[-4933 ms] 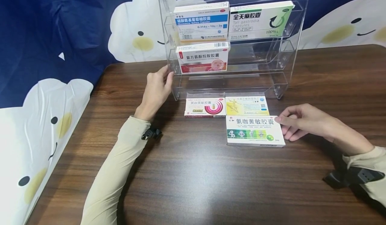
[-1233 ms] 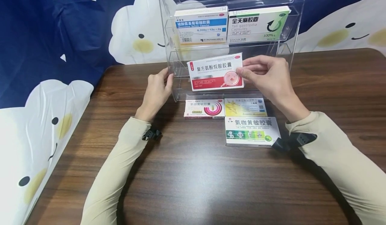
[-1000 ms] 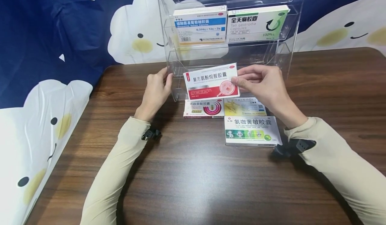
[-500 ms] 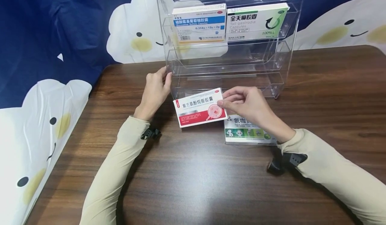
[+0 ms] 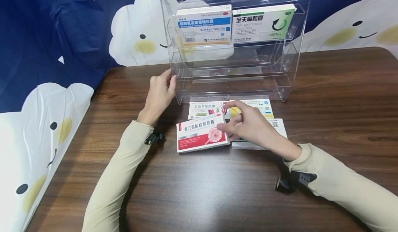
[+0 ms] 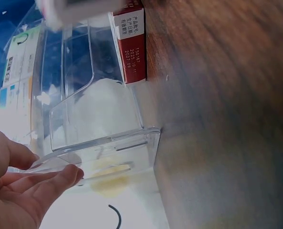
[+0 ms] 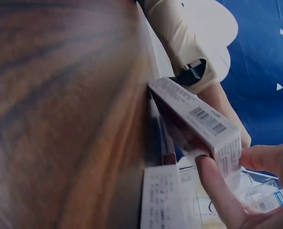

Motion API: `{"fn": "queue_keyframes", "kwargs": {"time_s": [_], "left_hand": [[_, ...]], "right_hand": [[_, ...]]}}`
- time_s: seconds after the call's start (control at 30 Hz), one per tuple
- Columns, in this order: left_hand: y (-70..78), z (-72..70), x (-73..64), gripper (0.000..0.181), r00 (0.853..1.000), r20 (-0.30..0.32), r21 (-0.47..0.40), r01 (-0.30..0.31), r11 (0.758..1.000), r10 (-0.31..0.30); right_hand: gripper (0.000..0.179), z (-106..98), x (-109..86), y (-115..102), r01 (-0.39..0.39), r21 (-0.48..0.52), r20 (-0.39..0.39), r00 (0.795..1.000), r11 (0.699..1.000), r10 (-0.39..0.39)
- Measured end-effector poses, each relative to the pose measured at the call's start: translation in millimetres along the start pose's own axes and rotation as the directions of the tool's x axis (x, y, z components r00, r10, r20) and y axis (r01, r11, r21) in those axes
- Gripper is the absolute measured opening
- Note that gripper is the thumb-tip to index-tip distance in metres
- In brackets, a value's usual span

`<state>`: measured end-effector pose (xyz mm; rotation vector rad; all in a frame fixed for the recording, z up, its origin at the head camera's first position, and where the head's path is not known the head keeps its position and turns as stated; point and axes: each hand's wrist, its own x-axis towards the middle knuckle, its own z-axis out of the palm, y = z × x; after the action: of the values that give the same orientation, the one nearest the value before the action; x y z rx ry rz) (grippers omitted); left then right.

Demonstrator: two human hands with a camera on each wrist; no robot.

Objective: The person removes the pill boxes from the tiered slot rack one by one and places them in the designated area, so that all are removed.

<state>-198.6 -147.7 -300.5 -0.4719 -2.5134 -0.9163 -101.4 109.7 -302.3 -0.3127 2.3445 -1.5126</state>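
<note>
My right hand [image 5: 253, 126] pinches a red-and-white medicine box [image 5: 199, 135] at its right end, thumb on the front face. The box is slightly turned and low over the table, in front of a pink-and-white medicine box [image 5: 202, 110]. In the right wrist view the held box [image 7: 193, 112] shows its barcode side, tilted. Fingers of my left hand [image 5: 158, 95] grip the left side panel of a clear acrylic display rack [image 5: 233, 75]; the left wrist view shows thumb and fingers on that panel's edge. My right hand partly covers a green-and-white medicine box [image 5: 280, 128].
A yellow-and-white medicine box [image 5: 261, 108] lies flat before the rack, beside the pink one. Higher on the rack stand a blue-and-white box [image 5: 205, 26] and a green-and-white gastrodia capsule box [image 5: 264, 24]. A cloud-patterned blue cloth [image 5: 77, 24] hangs behind the wooden table [image 5: 186, 190].
My right hand left the green-and-white box, took the red-and-white box from the rack's tier and brought it down toward me, over the table. My left hand keeps its grip on the rack.
</note>
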Motion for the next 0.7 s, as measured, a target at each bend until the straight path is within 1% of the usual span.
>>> {"fn": "queue_keyframes", "kwargs": {"time_s": [0.07,0.13,0.17,0.2,0.23,0.27,0.3,0.33,0.37,0.4,0.43,0.47,0.5,0.53,0.57,0.6,0.63,0.67,0.7], "left_hand": [[-0.1,0.3,0.1,0.024,1.0,-0.002,-0.013,0.0,1.0,0.0],[0.4,0.8,0.4,0.024,1.0,0.0,-0.024,-0.001,1.0,0.001],[0.5,1.3,0.6,0.024,1.0,0.0,-0.031,-0.001,1.0,0.001],[0.7,1.6,0.9,0.024,1.0,0.002,-0.034,-0.001,0.999,0.001],[1.5,1.7,1.0,0.025,1.0,0.004,-0.034,0.0,0.999,0.001],[1.8,2.0,1.2,0.025,1.0,0.006,-0.033,0.0,0.999,0.0],[2.0,2.3,1.4,0.025,1.0,0.007,-0.03,-0.001,1.0,0.001],[2.2,2.4,1.5,0.025,1.0,0.007,-0.025,-0.004,1.0,0.004],[2.2,2.4,1.6,0.024,1.0,0.004,-0.022,-0.007,1.0,0.007],[2.2,2.1,1.7,0.024,1.0,0.003,-0.019,-0.008,1.0,0.008],[2.2,1.9,1.7,0.024,1.0,0.001,-0.018,-0.009,1.0,0.009],[1.7,1.8,1.7,0.023,1.0,-0.004,-0.012,-0.014,1.0,0.013],[1.1,1.5,1.5,0.022,1.0,-0.006,-0.009,-0.017,1.0,0.016],[0.7,1.2,1.1,0.022,1.0,-0.008,-0.008,-0.018,1.0,0.018],[0.2,1.0,0.8,0.022,1.0,-0.008,-0.009,-0.015,1.0,0.014],[-0.2,0.9,0.4,0.022,1.0,-0.008,-0.011,-0.011,1.0,0.011],[-0.7,1.1,0.1,0.022,1.0,-0.006,-0.01,-0.01,1.0,0.01],[-1.0,1.1,-0.2,0.023,1.0,-0.005,-0.009,-0.008,1.0,0.008],[-0.8,1.2,-0.4,0.023,1.0,-0.002,-0.009,-0.006,1.0,0.006]], "right_hand": [[0.058,2,-1.1,0,-0.01,-0.004,0.022,1.0,1.0,0.01],[0.054,4,-3.1,0,-0.014,-0.03,0.037,0.999,0.999,0.015],[0.052,4,-4.4,0,-0.005,-0.06,0.037,0.999,0.998,0.007],[0.049,4,-6.1,0,0.01,-0.112,0.032,0.999,0.994,-0.007],[0.045,4,-7.5,-1,0.054,-0.18,0.021,0.998,0.982,-0.051],[0.041,5,-9.0,-1,0.112,-0.253,0.017,0.994,0.961,-0.111],[0.037,6,-10.3,-2,0.178,-0.33,0.022,0.983,0.927,-0.181],[0.033,8,-11.4,-3,0.255,-0.406,0.031,0.964,0.877,-0.265],[0.031,11,-12.8,-4,0.331,-0.483,0.047,0.934,0.81,-0.354],[0.03,14,-14.0,-5,0.398,-0.548,0.074,0.899,0.736,-0.431],[0.029,18,-14.8,-6,0.463,-0.593,0.111,0.858,0.659,-0.502],[0.03,23,-15.7,-8,0.51,-0.619,0.158,0.826,0.598,-0.541],[0.032,27,-16.5,-9,0.54,-0.639,0.201,0.805,0.548,-0.558],[0.033,32,-17.1,-11,0.561,-0.655,0.241,0.79,0.506,-0.563],[0.034,35,-17.8,-12,0.57,-0.672,0.278,0.785,0.472,-0.553],[0.034,39,-17.7,-12,0.578,-0.684,0.308,0.782,0.446,-0.541],[0.033,42,-17.5,-12,0.583,-0.693,0.33,0.78,0.425,-0.532],[0.033,45,-17.8,-12,0.579,-0.703,0.344,0.784,0.412,-0.516],[0.032,47,-18.1,-12,0.574,-0.71,0.35,0.79,0.408,-0.503]]}}
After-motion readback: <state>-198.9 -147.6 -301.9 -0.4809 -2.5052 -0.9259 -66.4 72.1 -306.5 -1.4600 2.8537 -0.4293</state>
